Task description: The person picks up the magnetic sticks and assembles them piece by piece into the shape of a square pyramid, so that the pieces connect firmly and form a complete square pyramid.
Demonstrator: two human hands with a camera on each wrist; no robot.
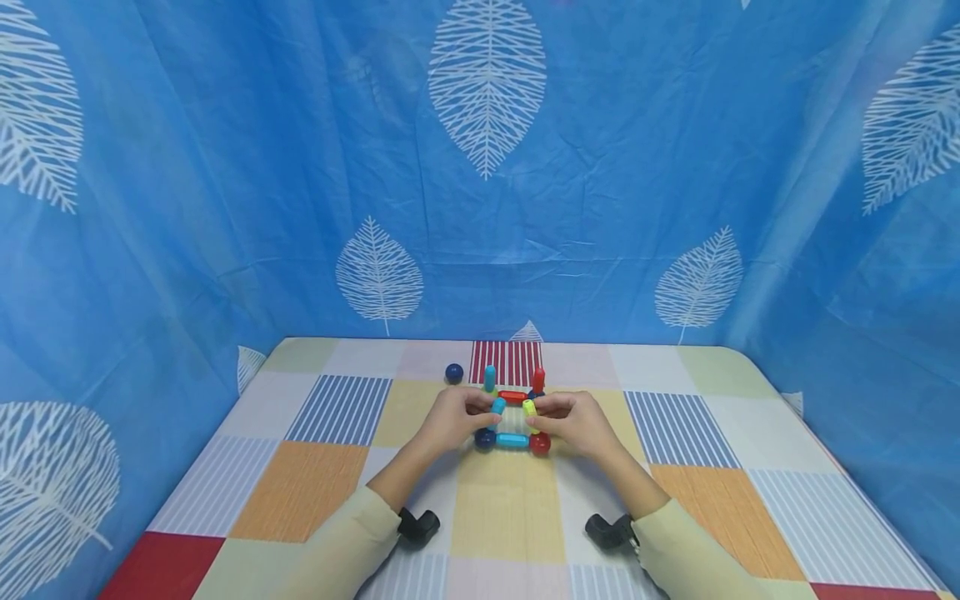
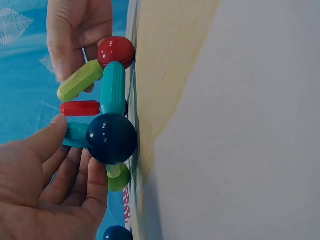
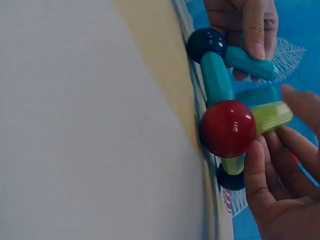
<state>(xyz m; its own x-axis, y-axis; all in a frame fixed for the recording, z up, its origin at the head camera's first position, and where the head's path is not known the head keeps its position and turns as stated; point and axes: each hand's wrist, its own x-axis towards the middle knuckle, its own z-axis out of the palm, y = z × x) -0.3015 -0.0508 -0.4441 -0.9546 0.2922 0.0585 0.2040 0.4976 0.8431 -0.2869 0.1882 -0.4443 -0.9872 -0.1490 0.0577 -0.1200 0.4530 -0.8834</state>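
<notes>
A square frame of magnetic rods and balls lies on the table, with rods standing up at its corners. My left hand (image 1: 452, 419) pinches the upright light-blue rod (image 2: 76, 135) on the front-left dark-blue ball (image 2: 111, 139). Between thumb and fingers, my right hand (image 1: 579, 423) holds the yellow-green rod (image 3: 272, 116) on the front-right red ball (image 3: 228, 128). Another light-blue rod (image 1: 513, 440) joins these two balls. Behind, a red rod (image 1: 513, 397) lies across the back, with a light-blue upright (image 1: 490, 377) at left and a red upright (image 1: 539, 380) at right.
A loose dark-blue ball (image 1: 454, 373) sits behind the left hand. The table has a patchwork cloth (image 1: 506, 517), and a blue leaf-print curtain (image 1: 600, 167) surrounds its back and sides. Black wrist mounts (image 1: 418, 528) show by both sleeves.
</notes>
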